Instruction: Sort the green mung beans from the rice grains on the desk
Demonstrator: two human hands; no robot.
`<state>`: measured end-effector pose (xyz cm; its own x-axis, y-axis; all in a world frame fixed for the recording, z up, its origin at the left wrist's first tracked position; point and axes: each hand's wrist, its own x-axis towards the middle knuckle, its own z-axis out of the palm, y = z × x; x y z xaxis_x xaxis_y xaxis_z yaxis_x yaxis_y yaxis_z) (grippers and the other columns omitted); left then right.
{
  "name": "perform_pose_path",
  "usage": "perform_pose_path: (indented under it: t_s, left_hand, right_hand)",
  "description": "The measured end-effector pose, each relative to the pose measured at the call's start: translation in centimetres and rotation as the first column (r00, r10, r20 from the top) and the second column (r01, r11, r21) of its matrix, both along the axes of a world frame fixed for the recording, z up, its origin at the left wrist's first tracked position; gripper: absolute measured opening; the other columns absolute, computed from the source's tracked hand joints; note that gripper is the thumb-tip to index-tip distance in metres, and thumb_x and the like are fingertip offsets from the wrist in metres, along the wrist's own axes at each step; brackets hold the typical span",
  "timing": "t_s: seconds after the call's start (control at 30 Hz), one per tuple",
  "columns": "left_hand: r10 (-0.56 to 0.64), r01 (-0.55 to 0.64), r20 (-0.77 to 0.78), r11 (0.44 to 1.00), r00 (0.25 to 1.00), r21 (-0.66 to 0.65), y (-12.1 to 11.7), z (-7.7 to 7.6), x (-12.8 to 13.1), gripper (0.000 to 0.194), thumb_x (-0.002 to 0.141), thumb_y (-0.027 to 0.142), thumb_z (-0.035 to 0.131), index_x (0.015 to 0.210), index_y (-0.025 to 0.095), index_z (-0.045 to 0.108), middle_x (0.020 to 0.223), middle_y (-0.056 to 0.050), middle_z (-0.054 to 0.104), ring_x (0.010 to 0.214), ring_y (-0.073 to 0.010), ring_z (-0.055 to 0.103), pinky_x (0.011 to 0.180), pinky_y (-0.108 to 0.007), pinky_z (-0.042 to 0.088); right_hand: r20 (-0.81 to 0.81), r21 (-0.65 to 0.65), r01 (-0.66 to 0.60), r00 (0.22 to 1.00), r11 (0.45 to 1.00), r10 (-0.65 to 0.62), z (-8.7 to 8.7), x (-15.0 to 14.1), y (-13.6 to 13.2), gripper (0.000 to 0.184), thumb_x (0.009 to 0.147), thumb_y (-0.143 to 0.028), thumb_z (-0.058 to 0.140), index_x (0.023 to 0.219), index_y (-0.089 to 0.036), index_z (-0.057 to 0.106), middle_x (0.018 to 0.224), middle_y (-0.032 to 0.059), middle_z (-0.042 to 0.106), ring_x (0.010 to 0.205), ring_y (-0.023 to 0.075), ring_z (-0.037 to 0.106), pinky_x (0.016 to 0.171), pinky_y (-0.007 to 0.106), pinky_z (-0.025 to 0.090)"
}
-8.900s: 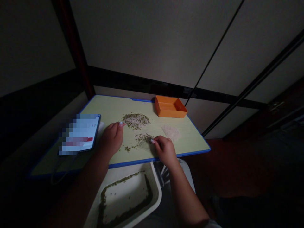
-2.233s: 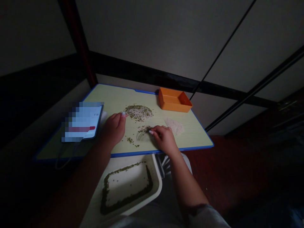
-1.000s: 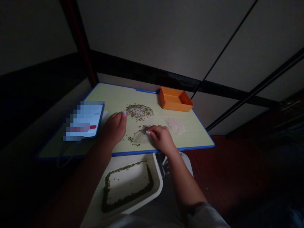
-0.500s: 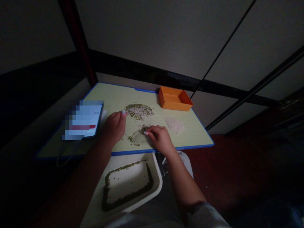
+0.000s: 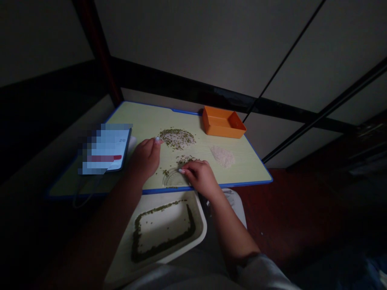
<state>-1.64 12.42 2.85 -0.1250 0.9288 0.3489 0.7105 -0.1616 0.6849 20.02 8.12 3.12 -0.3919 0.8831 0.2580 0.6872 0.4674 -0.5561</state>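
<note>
My right hand pinches a clear plastic protractor near the table's front edge. Its curved side faces away from me, and a few green beans lie along its near side at the edge. Just beyond it is a small scatter of green beans and pale grains. Closed, with thumb and forefinger together, my left hand rests left of a larger mixed pile of green beans and white grains. What its fingers hold, if anything, is hidden. White grains, like rice, form a separate heap to the right.
An orange box stands at the table's back right. A phone or tablet with a lit screen leans at the left, a cable below. Under the blue table edge sits a white tub with green beans along its bottom edges.
My right hand has moved the protractor slightly left and towards the front edge, bringing beans along its near side to the edge. My left hand stays closed in about the same place.
</note>
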Motion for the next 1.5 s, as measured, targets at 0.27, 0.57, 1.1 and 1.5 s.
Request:
perform_pose_path:
  t_s: [0.27, 0.57, 1.1, 1.5]
  left_hand:
    - [-0.017, 0.017, 0.008, 1.0, 1.0, 0.014, 0.0, 0.0, 0.0, 0.065, 0.103, 0.062, 0.021, 0.105, 0.023, 0.072, 0.116, -0.013, 0.076, 0.118, -0.0306, 0.068, 0.111, -0.049, 0.054]
    - [-0.016, 0.016, -0.001, 1.0, 1.0, 0.012, 0.2, -0.2, -0.1, 0.065, 0.104, 0.058, 0.02, 0.107, 0.022, 0.074, 0.117, -0.014, 0.076, 0.119, -0.0301, 0.068, 0.111, -0.048, 0.054]
    - [-0.005, 0.006, 0.032, 1.0, 0.999, -0.02, -0.2, 0.3, 0.0, 0.056, 0.102, 0.051, 0.026, 0.108, 0.021, 0.072, 0.122, -0.015, 0.076, 0.124, -0.0307, 0.068, 0.115, -0.049, 0.052]
    - [0.005, 0.001, 0.184, 0.999, 0.983, -0.034, 0.3, -0.3, -0.2, 0.054, 0.098, 0.058, 0.028, 0.098, 0.024, 0.07, 0.123, -0.013, 0.079, 0.126, -0.0317, 0.069, 0.12, -0.05, 0.05]
  right_hand:
    - [-0.036, 0.012, -0.008, 0.999, 1.0, 0.009, -0.6, 0.2, 0.2, 0.013, 0.101, -0.021, 0.072, 0.094, -0.02, 0.082, 0.09, 0.0062, 0.083, 0.086, 0.0197, 0.072, 0.084, 0.03, 0.049]
    - [-0.122, 0.02, -0.055, 0.991, 0.998, 0.057, -0.9, 0.7, 0.1, 0.009, 0.098, -0.019, 0.075, 0.091, -0.019, 0.081, 0.088, 0.0054, 0.082, 0.085, 0.0195, 0.073, 0.087, 0.031, 0.049]
    - [-0.175, 0.322, -0.007, 0.982, 0.947, 0.067, -0.3, 1.3, -4.4, 0.019, 0.105, -0.027, 0.061, 0.089, -0.022, 0.069, 0.091, 0.0061, 0.08, 0.089, 0.0214, 0.071, 0.086, 0.036, 0.048]
    - [0.25, 0.524, -0.307, 0.947, 0.794, 0.201, -2.7, -3.7, -4.7, 0.024, 0.111, -0.03, 0.057, 0.097, -0.023, 0.075, 0.104, 0.0017, 0.086, 0.098, 0.0168, 0.077, 0.118, 0.043, 0.043]
